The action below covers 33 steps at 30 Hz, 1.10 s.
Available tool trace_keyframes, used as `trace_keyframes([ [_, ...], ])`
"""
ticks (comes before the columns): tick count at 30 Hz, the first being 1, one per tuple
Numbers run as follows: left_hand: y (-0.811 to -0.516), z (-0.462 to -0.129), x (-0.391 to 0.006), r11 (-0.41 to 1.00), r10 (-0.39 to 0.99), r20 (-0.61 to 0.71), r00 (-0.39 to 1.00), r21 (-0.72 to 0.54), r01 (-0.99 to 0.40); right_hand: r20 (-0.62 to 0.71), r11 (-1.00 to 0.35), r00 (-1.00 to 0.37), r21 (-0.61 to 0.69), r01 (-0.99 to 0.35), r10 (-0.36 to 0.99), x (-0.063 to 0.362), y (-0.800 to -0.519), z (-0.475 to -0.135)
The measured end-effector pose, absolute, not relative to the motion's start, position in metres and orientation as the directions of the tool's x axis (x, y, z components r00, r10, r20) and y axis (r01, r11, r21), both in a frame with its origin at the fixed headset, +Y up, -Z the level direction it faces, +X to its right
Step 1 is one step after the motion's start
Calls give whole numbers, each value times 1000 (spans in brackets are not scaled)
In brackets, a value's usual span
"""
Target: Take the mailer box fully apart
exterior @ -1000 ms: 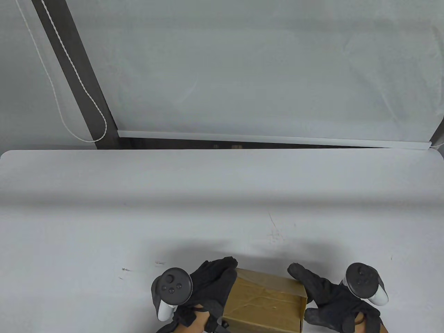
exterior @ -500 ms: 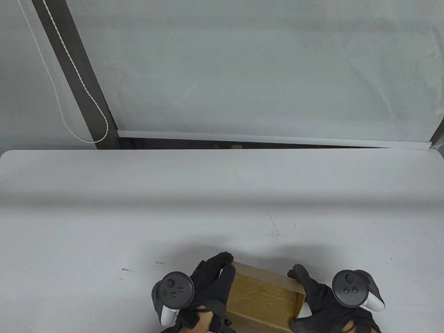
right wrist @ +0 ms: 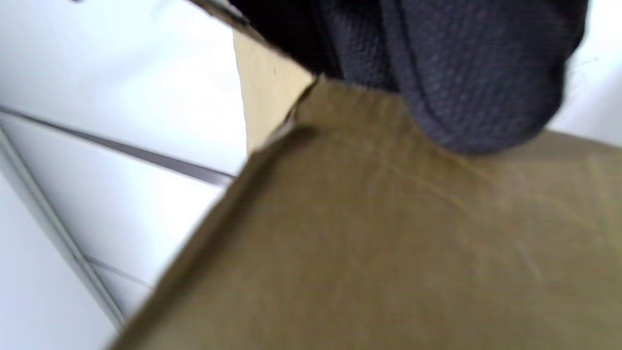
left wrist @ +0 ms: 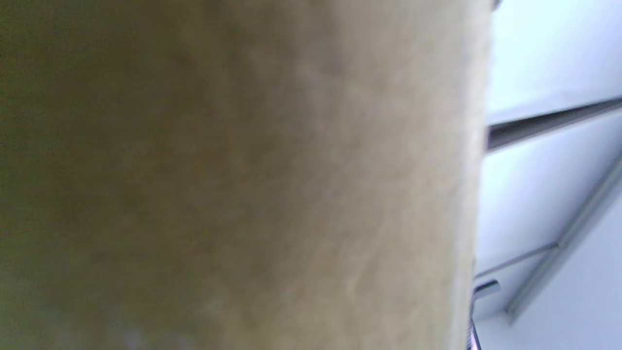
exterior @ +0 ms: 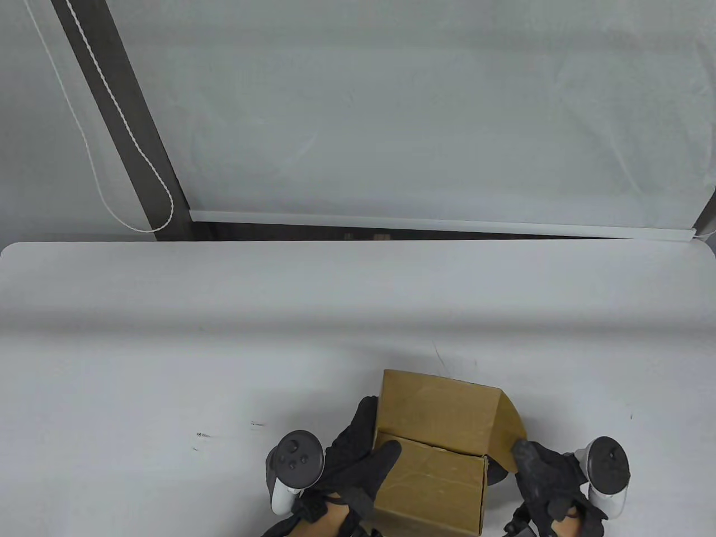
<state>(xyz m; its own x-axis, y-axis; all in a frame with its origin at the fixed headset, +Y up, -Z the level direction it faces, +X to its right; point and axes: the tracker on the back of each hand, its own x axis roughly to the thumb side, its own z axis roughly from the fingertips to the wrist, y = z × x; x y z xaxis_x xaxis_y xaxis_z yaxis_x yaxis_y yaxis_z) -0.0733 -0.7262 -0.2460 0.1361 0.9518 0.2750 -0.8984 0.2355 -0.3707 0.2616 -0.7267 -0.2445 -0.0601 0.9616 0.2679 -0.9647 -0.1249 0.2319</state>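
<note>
The brown mailer box (exterior: 433, 453) sits at the near edge of the white surface (exterior: 224, 347), a little right of the middle, with both gloved hands on it. The left hand (exterior: 358, 464) lies against the box's left side, fingers reaching up along the left wall and the thumb hooked over the top panel near the fold line, so it grips that side; its tracker (exterior: 296, 461) sits on the back of the hand, facing up. The right hand (exterior: 545, 481) is at the box's right side, its fingertips (exterior: 523, 447) touching the edge of a panel that slants outward to the right; its tracker (exterior: 607, 467) stands out to the right. In the right wrist view a gloved finger (right wrist: 466, 73) presses on brown cardboard beside a raw, paler edge. The left wrist view is filled with blurred cardboard, close to the lens. Whether the right hand pinches the panel or only presses it, I cannot tell.
</note>
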Motion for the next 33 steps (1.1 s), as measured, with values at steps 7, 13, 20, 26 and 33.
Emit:
trace_keyframes([
  [7, -743, -258, -88, -4, 995, 92, -42, -377, -926, 85, -36, -18, 214, -976, 996, 281, -745, -256],
  [13, -753, -263, -91, -95, 990, 43, -133, -497, -863, 12, -175, -253, 753, -635, 967, 247, -770, -251],
  [20, -744, -263, -90, -11, 988, 124, -92, -535, -845, 135, -135, -73, 537, -833, 988, 240, -742, -251],
  [26, -731, -249, -69, 148, 964, 265, 8, -516, -844, 444, -323, -207, 202, -925, 872, 255, -704, -245],
  [33, -723, -243, -70, 246, 925, 371, 77, -434, -866, 659, -454, -411, -118, -883, 630, 249, -678, -225],
])
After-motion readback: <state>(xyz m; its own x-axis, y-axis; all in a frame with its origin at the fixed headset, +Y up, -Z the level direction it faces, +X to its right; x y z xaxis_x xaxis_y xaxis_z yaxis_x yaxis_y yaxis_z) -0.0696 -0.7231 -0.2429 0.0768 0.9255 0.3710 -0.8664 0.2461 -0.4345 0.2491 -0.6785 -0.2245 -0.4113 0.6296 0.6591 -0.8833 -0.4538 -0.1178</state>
